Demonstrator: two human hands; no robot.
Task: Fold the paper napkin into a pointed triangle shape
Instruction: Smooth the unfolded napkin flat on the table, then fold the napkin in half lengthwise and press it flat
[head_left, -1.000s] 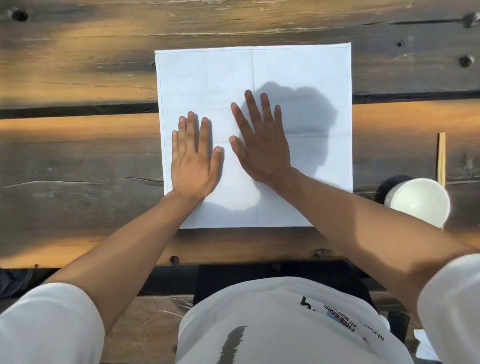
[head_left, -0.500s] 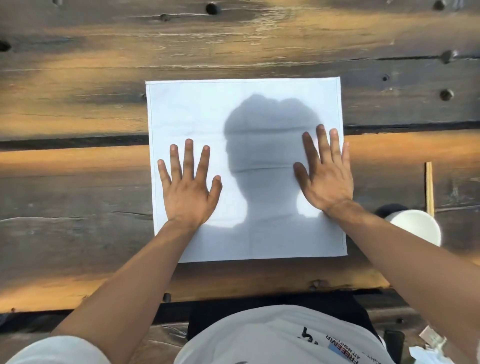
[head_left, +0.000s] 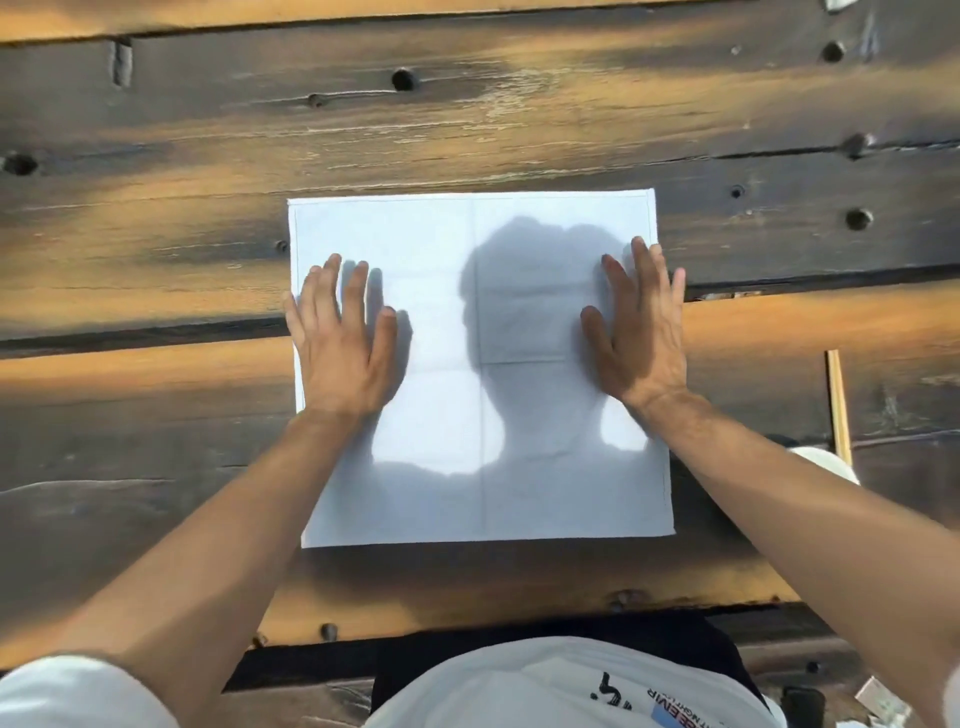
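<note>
White paper napkin (head_left: 519, 322) lay unfolded on the wooden surface (head_left: 467, 119), left hand (head_left: 343, 353) and right hand (head_left: 641, 338) pressed flat, fingers spread, at its side edges. Flattening looked finished; next, lift one corner diagonally across.

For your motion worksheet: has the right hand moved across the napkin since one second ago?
Yes. The right hand slid from near the napkin centre crease outward to its right edge.
</note>
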